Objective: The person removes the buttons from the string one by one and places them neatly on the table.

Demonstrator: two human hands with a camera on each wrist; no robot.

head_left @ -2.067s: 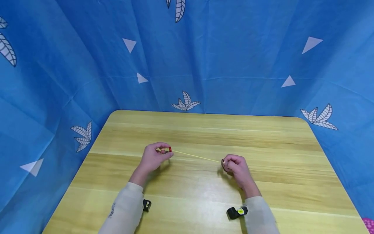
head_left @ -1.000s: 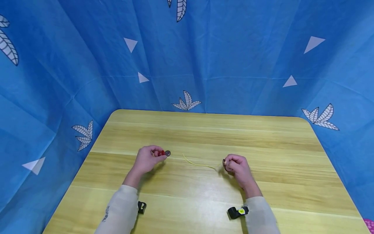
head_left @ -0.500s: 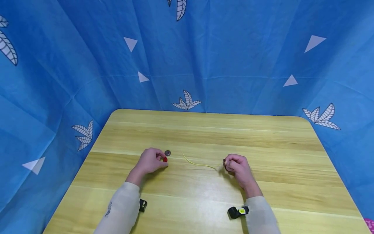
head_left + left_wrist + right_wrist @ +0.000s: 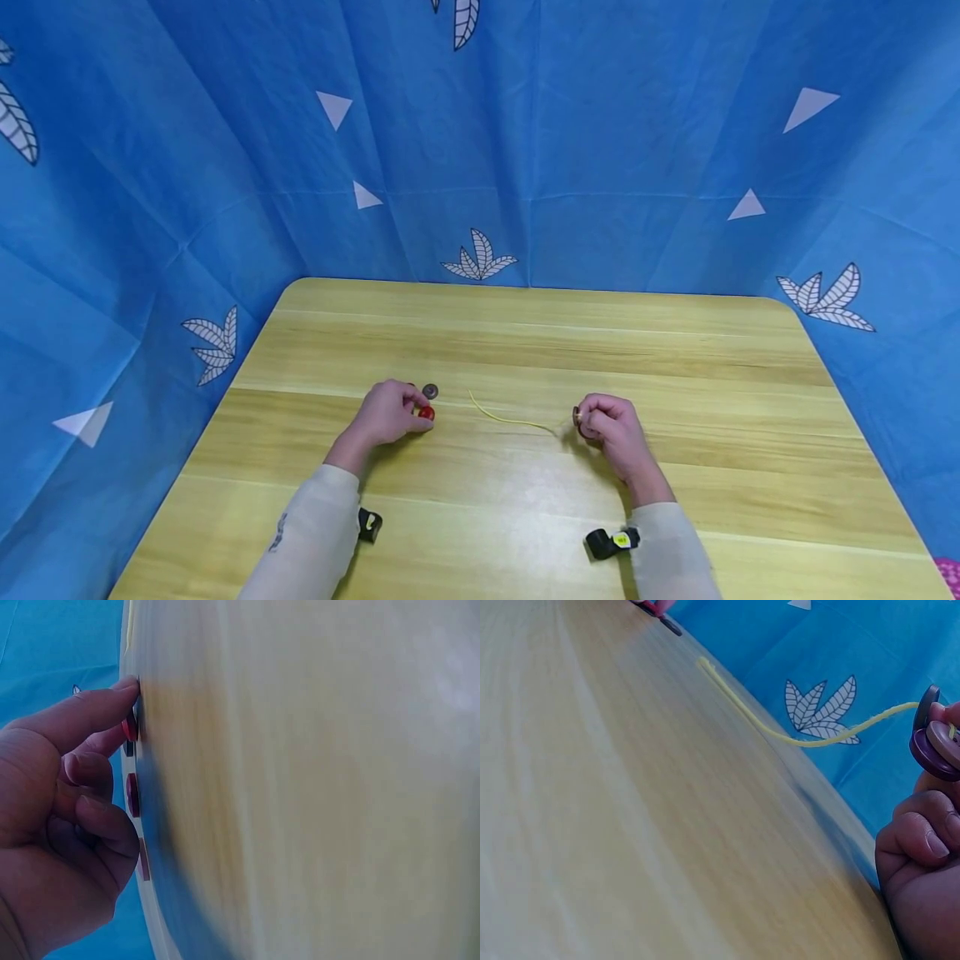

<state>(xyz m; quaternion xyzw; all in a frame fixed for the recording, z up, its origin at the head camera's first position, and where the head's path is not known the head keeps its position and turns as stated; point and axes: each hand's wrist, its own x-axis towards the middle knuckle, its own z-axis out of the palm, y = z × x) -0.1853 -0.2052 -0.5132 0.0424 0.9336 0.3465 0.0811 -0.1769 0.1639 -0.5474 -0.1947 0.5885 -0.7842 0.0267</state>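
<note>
Yellow string (image 4: 804, 742), one end hidden by right fingers (image 4: 602, 406)

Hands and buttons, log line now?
left hand: pinches red button | right hand: holds buttons, yellow string | gray button: on table

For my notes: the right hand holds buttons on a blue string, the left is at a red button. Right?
The string is yellow, not blue: see the right wrist view. The right hand holds buttons, and the left hand is at a red button.

Blue leaf-print cloth (image 4: 615, 158) behind pale wood-grain table (image 4: 637, 354).
</note>
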